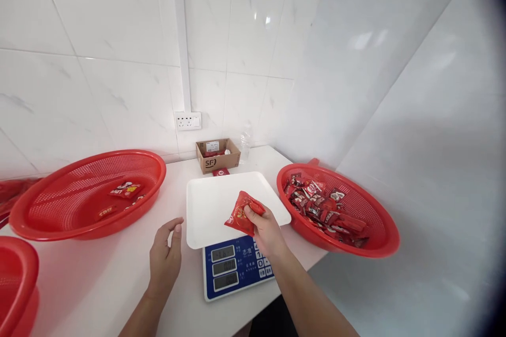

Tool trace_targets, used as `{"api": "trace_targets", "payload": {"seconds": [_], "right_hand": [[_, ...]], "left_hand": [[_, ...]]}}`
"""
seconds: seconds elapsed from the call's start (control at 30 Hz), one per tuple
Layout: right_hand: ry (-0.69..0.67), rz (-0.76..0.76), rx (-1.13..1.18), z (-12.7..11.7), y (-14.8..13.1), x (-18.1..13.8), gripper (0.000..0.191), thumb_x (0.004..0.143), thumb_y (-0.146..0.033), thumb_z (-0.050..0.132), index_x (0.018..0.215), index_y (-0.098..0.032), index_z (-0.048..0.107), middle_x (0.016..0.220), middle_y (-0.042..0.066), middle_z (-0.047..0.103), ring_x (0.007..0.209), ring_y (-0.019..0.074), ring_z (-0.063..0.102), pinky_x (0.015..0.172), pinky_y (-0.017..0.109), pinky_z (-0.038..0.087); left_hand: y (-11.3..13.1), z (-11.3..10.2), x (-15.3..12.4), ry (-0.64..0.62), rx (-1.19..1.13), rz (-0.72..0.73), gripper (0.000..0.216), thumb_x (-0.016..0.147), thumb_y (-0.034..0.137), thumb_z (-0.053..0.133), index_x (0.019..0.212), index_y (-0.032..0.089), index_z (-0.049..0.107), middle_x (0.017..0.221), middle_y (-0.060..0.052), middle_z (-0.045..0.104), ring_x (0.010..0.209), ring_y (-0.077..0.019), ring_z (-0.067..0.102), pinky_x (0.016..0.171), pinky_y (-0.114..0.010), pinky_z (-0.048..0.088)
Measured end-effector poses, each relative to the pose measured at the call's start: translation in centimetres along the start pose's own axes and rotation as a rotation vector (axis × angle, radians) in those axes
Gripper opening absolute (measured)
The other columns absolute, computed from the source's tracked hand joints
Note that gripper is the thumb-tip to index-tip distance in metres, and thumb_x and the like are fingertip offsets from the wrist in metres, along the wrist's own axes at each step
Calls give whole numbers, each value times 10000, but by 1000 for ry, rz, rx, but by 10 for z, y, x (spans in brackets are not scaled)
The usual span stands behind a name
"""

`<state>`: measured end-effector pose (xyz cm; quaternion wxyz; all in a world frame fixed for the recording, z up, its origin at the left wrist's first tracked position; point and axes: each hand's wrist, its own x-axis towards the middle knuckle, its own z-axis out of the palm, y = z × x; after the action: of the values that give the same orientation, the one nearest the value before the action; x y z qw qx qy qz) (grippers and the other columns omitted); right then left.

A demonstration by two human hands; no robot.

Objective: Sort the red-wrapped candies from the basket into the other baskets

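Note:
My right hand (265,227) is closed round a small red packet (242,211), held just above the white tray (213,205) of a blue-faced digital scale (237,266). To the left of the scale, my left hand (166,254) hovers over the white table (98,284) with its fingers loosely curled and nothing in them. A red mesh basket (375,221) at the right holds several red candy packets (316,205). At the left, a larger red mesh basket (63,205) has a few red packets (125,189) lying in it.
A small cardboard box (217,155) stands at the back by the tiled wall, with a clear bottle (245,142) beside it and a wall socket (188,121) above. Another red basket (16,284) shows at the lower left. The table's right edge lies close under the right basket.

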<state>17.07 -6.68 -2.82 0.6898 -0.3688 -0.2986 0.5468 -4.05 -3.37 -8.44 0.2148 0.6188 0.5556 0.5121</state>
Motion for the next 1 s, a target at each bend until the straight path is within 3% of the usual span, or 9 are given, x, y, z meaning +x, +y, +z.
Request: {"api": "trace_targets", "payload": {"seconds": [0.13,0.2,0.27,0.43,0.6,0.7,0.8,1.0], "right_hand": [[-9,-10,13,10,6,-27,231,657,-348,779,806,-194,692,775,5,703,760,180,638,787,347,494],[-13,-12,8,15,7,-41,234,664,-353,774,816,-196,690,802,13,704,784,187,637,794,347,490],[-25,-15,-3,20,7,-54,252,662,-367,772,831,-201,686,823,21,702,805,199,634,793,352,489],[-80,-51,-170,28,6,-80,258,720,-436,709,837,-209,672,777,20,668,748,191,608,751,341,475],[-158,-173,-603,20,-11,-100,323,816,-507,560,814,-191,628,730,12,589,680,155,519,656,285,413],[-116,-295,-825,10,-20,-106,340,848,-508,494,721,-196,547,670,-7,509,630,139,453,595,269,366],[-98,-299,-956,1,-21,-105,371,880,-476,435,616,-217,411,597,-37,398,565,123,376,535,259,313],[-50,-320,-1058,-6,-8,-88,380,892,-444,383,584,-228,332,575,-43,372,545,122,368,519,259,303]], "left_hand": [[10,-7,-6,76,-53,132,309,881,411,419,969,189,616,994,-82,654,977,-228,592,863,-374,476],[17,-11,-12,56,-114,174,292,879,399,434,953,185,617,965,-79,657,942,-221,599,837,-361,482],[27,-14,-20,-70,-220,178,297,879,402,441,977,178,610,935,-76,662,894,-212,613,808,-349,490],[57,-15,-51,-587,-454,116,351,856,444,497,1069,175,573,909,-62,666,830,-204,618,769,-318,491],[76,-18,-66,-811,-596,-1,309,869,449,487,951,181,618,870,-42,638,803,-187,567,750,-292,467],[79,-23,-63,-881,-649,-48,299,837,453,541,871,170,630,826,-37,620,776,-180,546,708,-275,455],[83,-24,-60,-914,-656,-83,299,815,450,574,837,158,639,797,-37,616,750,-175,538,687,-271,451],[91,-12,-61,-865,-623,-199,359,834,473,544,1000,175,653,897,-49,669,814,-199,585,779,-299,472]]}}
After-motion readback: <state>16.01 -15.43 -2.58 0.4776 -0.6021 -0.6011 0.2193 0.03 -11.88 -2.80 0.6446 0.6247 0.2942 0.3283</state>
